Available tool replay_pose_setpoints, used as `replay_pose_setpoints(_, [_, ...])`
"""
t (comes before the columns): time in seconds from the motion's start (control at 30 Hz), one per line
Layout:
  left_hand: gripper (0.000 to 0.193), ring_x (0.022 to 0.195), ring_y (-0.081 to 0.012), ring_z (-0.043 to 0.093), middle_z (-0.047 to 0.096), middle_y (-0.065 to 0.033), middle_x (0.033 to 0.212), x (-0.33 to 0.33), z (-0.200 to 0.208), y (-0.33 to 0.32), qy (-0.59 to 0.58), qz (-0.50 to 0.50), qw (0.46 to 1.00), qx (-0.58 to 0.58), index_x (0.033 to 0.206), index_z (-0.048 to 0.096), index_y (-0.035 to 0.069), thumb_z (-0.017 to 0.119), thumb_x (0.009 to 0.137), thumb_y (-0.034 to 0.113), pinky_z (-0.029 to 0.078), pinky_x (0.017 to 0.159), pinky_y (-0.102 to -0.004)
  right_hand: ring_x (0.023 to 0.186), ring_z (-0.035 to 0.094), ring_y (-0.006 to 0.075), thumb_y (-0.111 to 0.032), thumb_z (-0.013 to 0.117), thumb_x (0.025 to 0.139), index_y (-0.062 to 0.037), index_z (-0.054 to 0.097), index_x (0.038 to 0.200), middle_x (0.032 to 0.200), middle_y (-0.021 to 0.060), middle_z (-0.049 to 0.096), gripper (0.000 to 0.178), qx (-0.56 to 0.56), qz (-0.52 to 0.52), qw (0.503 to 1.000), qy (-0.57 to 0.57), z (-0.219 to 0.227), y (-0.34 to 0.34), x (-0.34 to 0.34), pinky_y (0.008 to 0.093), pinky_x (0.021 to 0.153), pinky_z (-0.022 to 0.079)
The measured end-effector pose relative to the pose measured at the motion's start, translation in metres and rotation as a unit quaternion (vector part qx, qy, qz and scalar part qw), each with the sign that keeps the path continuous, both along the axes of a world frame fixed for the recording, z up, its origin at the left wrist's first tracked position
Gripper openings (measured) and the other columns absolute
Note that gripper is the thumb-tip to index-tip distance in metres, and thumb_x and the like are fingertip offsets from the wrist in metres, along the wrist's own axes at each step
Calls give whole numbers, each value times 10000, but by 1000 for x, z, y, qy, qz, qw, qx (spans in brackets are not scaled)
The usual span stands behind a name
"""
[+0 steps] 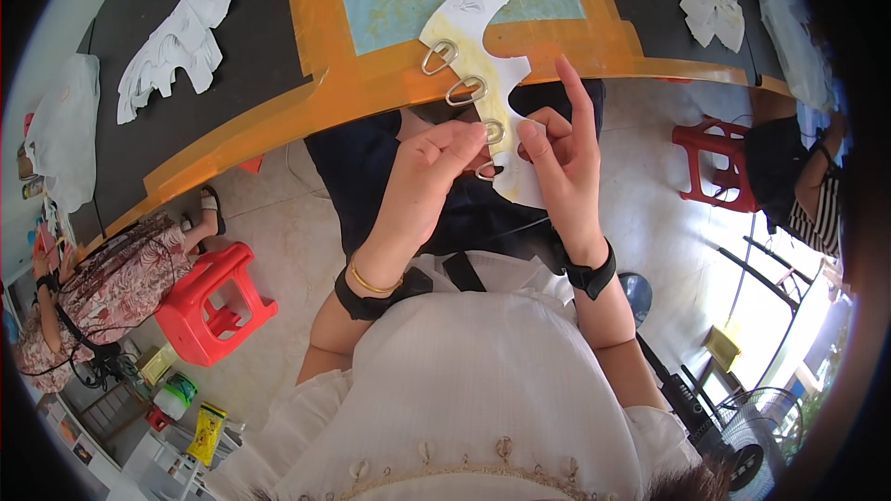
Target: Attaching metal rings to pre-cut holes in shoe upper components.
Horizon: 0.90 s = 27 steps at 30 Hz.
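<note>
White blouse cloth lies nearest my camera. Beyond it, my left-hand grip pinches a metal ring at the left edge of the curved card; my right-hand grip grasps the card's right edge, index finger lifted. The card reaches from over the tabletop's taped near rim down above the lap. I judge it light, thin and easily creased; its yellowed face may be tacky, so I favour holding clean white margins.
</note>
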<state>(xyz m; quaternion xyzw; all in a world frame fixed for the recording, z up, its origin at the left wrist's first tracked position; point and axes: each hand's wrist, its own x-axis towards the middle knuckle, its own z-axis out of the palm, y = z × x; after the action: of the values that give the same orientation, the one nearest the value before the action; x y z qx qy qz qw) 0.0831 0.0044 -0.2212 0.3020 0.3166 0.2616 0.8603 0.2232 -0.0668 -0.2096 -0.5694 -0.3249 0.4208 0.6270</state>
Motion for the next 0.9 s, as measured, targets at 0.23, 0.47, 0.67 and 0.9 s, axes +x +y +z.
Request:
replay_pose_setpoints(0.23, [172, 722, -117, 587, 619, -49, 808, 8, -3, -4, 42, 38, 997, 58, 882, 615, -3, 580, 890, 165, 496, 669, -270, 756, 550, 92, 13, 593, 835, -34, 233, 1394, 823, 55, 594, 667, 7, -83, 995, -57, 1, 2, 3, 229, 707, 460])
replay_pose_setpoints(0.47, [199, 701, -96, 586, 617, -43, 769, 19, -2, -11, 84, 54, 989, 109, 877, 607, -10, 565, 905, 183, 494, 671, -246, 739, 591, 152, 33, 719, 701, -21, 420, 1308, 793, 45, 647, 679, 120, -132, 920, -348, 2, 3, -14, 273, 735, 471])
replay_pose_setpoints(0.67, [311, 736, -92, 589, 625, -53, 818, 24, -5, -17, 42, 85, 985, 142, 982, 600, -29, 501, 944, 264, 498, 668, -235, 768, 576, 171, 17, 724, 688, -50, 408, 1326, 798, 6, 652, 715, 82, -127, 899, -411, 1, 7, -12, 281, 749, 452])
replay_pose_setpoints(0.9, [196, 654, -72, 576, 636, -67, 790, 23, -11, -21, 159, 124, 923, 329, 912, 619, -40, 597, 888, 153, 456, 584, -202, 734, 558, 157, 41, 681, 695, -42, 322, 1383, 751, 12, 626, 780, 18, -107, 921, -375, 13, 9, -13, 273, 690, 457])
